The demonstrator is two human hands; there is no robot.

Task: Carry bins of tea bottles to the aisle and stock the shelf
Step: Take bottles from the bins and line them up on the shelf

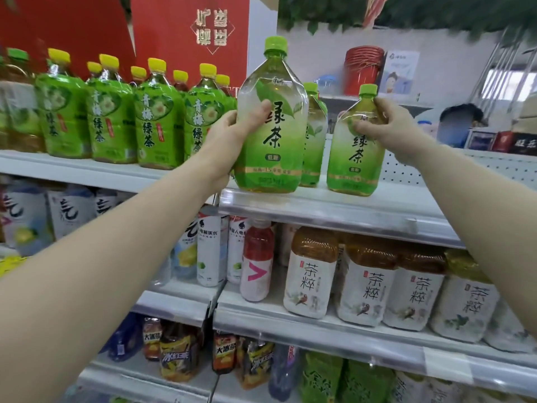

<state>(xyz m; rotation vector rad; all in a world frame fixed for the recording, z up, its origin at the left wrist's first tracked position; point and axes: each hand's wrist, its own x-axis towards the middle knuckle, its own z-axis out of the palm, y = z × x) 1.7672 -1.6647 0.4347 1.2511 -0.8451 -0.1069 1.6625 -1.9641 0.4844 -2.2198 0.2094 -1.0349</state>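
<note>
Evidently shelving: left hand (229, 135) is gripping a green tea bottle (271, 158), right hand (392, 129) is clasping a second bottle (353, 164) on the shelf (363, 209); next, both likely need pushing back.

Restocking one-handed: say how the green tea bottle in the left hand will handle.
Likely heavy: the green tea bottle looks nearly full. Its glossy label may slip in the left hand. Tall and near the shelf edge, it could tip.

Clear plastic tea bottle at centre (271, 146) and its twin bottle to the right (356, 158): lime caps, labels fading white to green, black characters, leaf print. Upper-left plastic bottles (110, 123) go yellow caps, green wraps. Red cardboard box (189, 33) up top, gold lettering.
</note>
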